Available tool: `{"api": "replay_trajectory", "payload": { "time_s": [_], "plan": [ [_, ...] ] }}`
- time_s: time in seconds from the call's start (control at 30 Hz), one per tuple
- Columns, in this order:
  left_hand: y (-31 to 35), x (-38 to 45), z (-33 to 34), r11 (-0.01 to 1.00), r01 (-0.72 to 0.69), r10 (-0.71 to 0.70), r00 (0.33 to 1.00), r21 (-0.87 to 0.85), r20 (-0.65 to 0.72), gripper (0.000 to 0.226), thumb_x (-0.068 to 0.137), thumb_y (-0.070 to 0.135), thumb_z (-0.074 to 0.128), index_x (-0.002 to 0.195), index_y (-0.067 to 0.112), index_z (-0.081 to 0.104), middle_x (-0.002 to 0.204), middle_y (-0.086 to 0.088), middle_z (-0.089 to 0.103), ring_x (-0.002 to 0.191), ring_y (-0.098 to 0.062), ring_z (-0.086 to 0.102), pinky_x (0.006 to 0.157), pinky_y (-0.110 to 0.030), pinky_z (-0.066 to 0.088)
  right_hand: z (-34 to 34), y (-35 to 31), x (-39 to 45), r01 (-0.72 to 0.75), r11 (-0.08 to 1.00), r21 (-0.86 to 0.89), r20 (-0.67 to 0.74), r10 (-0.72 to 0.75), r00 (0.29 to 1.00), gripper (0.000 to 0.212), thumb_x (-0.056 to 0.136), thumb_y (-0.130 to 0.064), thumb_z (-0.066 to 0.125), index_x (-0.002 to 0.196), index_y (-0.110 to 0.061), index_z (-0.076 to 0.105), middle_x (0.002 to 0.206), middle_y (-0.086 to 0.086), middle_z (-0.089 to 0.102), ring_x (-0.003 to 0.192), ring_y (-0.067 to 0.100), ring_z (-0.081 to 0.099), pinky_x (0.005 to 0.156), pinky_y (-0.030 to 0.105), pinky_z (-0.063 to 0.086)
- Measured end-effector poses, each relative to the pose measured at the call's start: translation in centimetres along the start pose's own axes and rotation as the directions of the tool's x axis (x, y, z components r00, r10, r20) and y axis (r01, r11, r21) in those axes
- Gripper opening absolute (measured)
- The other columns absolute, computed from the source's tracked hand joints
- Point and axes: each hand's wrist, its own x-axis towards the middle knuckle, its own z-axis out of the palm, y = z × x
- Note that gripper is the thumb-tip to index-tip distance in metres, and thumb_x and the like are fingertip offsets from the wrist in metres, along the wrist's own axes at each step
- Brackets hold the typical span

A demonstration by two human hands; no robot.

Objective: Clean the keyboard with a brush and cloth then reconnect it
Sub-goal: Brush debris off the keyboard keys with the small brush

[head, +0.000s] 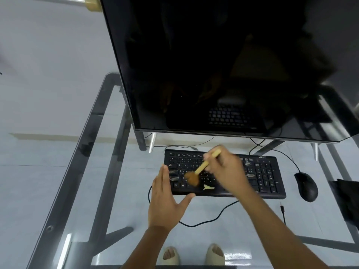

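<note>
right hand (223,167) grips brush (196,174) (blurred) — keyboard (268,175)

Only readable stuff is on the black keyboard (225,173): an "acer" logo at its upper right corner, plus white key legends like Q, W, E, A and a Windows key lower left. Rest's too blurry.

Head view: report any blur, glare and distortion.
Head view: motion blur smears the right hand and brush; the left hand is sharper; the dark monitor mirrors the keyboard; glare streaks the glass table; wide-angle bending skews edges.
</note>
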Motion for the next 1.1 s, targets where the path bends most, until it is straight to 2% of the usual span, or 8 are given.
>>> {"api": "replay_trajectory", "payload": {
  "time_s": [0.1,0.23,0.4,0.53,0.73,0.87,1.0,1.1],
  "plan": [
    [-0.2,0.2,-0.1,0.999,-0.002,0.001,1.000,0.038,0.004,0.108,0.076,0.072,0.058,0.150,0.034,-0.011,0.159,0.008,0.011,0.144,-0.012,0.016,0.107,-0.035,0.037,-2.0,-0.1,2.0,0.045,0.998,-0.048,-0.259,-0.056,0.964,0.011,0.096,-0.025,0.056,0.085,-0.022,0.057,0.069,0.007,0.068,0.061,0.027,0.064,0.055,0.039,0.053],
    [-0.3,0.0,0.3,0.998,0.006,-0.008,1.000,0.070,0.029,0.104,0.080,0.071,0.054,0.151,0.030,-0.010,0.161,0.006,0.006,0.146,-0.019,0.014,0.111,-0.043,0.036,-0.4,-1.1,2.4,0.005,0.998,0.068,0.070,-0.010,0.998,0.008,0.095,-0.021,0.057,0.089,-0.018,0.060,0.073,0.005,0.070,0.068,0.014,0.070,0.068,0.040,0.060],
    [-0.2,0.1,0.1,0.998,0.010,-0.011,1.000,0.066,0.016,0.099,0.083,0.067,0.052,0.151,0.029,-0.008,0.160,0.005,0.010,0.146,-0.020,0.017,0.110,-0.041,0.036,0.9,-1.8,3.5,0.230,0.966,-0.116,-0.192,-0.249,0.949,0.004,0.094,-0.014,0.058,0.092,-0.016,0.062,0.080,-0.006,0.061,0.069,-0.006,0.059,0.059,0.008,0.042],
    [-0.3,0.1,0.1,0.997,0.010,-0.012,1.000,0.082,0.021,0.099,0.083,0.067,0.053,0.152,0.027,-0.007,0.160,0.005,0.011,0.146,-0.019,0.017,0.108,-0.037,0.035,2.9,-2.7,3.0,0.069,0.990,0.119,0.047,-0.075,0.996,0.007,0.095,-0.023,0.057,0.091,-0.020,0.061,0.070,-0.003,0.069,0.069,0.012,0.068,0.069,0.036,0.059],
    [-0.3,0.1,0.1,0.998,0.007,-0.007,1.000,0.070,0.005,0.101,0.082,0.063,0.058,0.152,0.028,-0.006,0.160,0.002,0.016,0.145,-0.020,0.020,0.109,-0.041,0.036,3.0,-2.7,3.5,0.285,0.956,-0.061,-0.156,-0.292,0.944,0.007,0.094,-0.013,0.057,0.094,-0.013,0.064,0.089,-0.007,0.061,0.078,0.000,0.060,0.067,0.012,0.046],
    [-0.1,0.1,0.1,0.999,-0.002,0.002,1.000,0.049,-0.005,0.103,0.081,0.058,0.063,0.152,0.025,-0.003,0.157,-0.002,0.023,0.141,-0.020,0.025,0.106,-0.039,0.037,3.8,-3.4,2.9,0.113,0.988,0.107,0.110,-0.125,0.986,0.006,0.096,-0.020,0.056,0.091,-0.019,0.060,0.069,-0.010,0.066,0.071,0.011,0.068,0.070,0.031,0.057],
    [-0.1,0.1,0.3,0.998,0.018,-0.018,1.000,0.056,-0.002,0.103,0.081,0.060,0.062,0.152,0.024,-0.003,0.158,-0.001,0.020,0.144,-0.022,0.022,0.109,-0.043,0.036,2.8,-2.8,3.5,0.260,0.951,-0.170,-0.048,-0.271,0.961,0.007,0.096,-0.019,0.056,0.093,-0.014,0.060,0.087,-0.005,0.059,0.073,0.014,0.060,0.066,0.029,0.051],
    [-0.2,0.1,0.3,0.998,0.021,-0.021,1.000,0.066,0.004,0.102,0.081,0.061,0.061,0.152,0.025,-0.003,0.159,0.000,0.018,0.144,-0.023,0.021,0.109,-0.045,0.037,2.2,-2.6,3.0,0.222,0.974,-0.047,0.012,-0.221,0.975,0.007,0.096,-0.019,0.054,0.092,-0.015,0.059,0.078,-0.010,0.063,0.072,0.011,0.065,0.066,0.028,0.055]
  ]
}}
